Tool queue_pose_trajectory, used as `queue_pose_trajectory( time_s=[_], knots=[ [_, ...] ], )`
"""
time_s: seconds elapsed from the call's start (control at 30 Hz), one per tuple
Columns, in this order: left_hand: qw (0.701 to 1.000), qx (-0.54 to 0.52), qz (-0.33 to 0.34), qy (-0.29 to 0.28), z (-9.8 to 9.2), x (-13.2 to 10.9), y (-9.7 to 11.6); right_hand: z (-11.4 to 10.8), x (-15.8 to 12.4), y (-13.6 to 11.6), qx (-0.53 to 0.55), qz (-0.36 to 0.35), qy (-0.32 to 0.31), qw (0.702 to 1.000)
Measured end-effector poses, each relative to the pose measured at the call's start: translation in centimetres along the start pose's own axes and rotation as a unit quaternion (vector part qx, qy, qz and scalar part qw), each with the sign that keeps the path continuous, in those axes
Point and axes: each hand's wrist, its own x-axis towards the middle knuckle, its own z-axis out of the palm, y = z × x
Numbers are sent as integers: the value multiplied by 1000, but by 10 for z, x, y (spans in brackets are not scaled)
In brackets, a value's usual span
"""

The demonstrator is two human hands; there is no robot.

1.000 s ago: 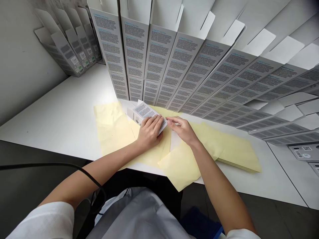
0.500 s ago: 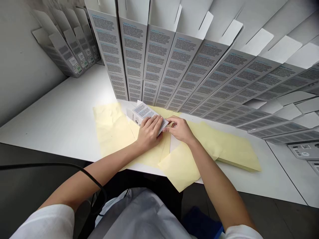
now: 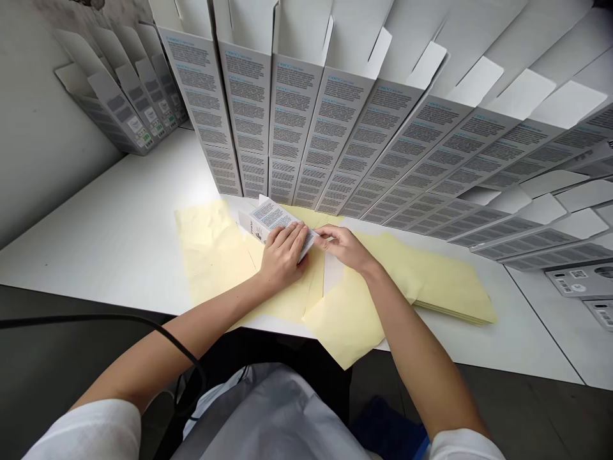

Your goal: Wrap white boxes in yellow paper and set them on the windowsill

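Note:
A small printed cardboard box [image 3: 274,214] lies slantwise over yellow paper sheets [image 3: 204,246], its far-left end flaps standing open. My left hand [image 3: 283,252] is wrapped over the box near its right end, fingers together on the printed face. At that right end, my right hand [image 3: 345,246] pinches the edge of the box between thumb and fingers; the exact fold under the fingertips is hidden. One loose yellow sheet [image 3: 349,319] lies below my right wrist and hangs past the table's front edge.
Tall open-topped printed boxes [image 3: 292,108] stand in a row along the back. More open boxes [image 3: 127,96] lean by the left wall. A stack of yellow paper [image 3: 450,287] lies right on the white table [image 3: 110,230]. A black cable [image 3: 119,317] crosses my left arm.
My right hand's fingers have straightened a little and sit at the box's right end. The left hand keeps its hold. The whole view has shifted slightly.

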Motion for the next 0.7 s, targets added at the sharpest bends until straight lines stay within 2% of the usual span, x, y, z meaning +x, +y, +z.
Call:
queue_pose_trajectory(
  time_s=[0.13,0.27,0.37,0.53,0.7],
  knots=[
    [1000,-8,-7,-1,1,-1,0,10,3,-6,22,39,49,998],
    [1000,-1,-4,-1,2,-2,0,10,8,1,64,40,61,995],
    [1000,-5,-13,-19,2,-2,-1,5,8,5,43,36,66,996],
    [1000,1,-8,-5,1,-1,0,3,4,3,43,22,15,999],
    [1000,-9,-6,2,1,0,0,3,8,9,-32,-13,52,998]
  ],
)
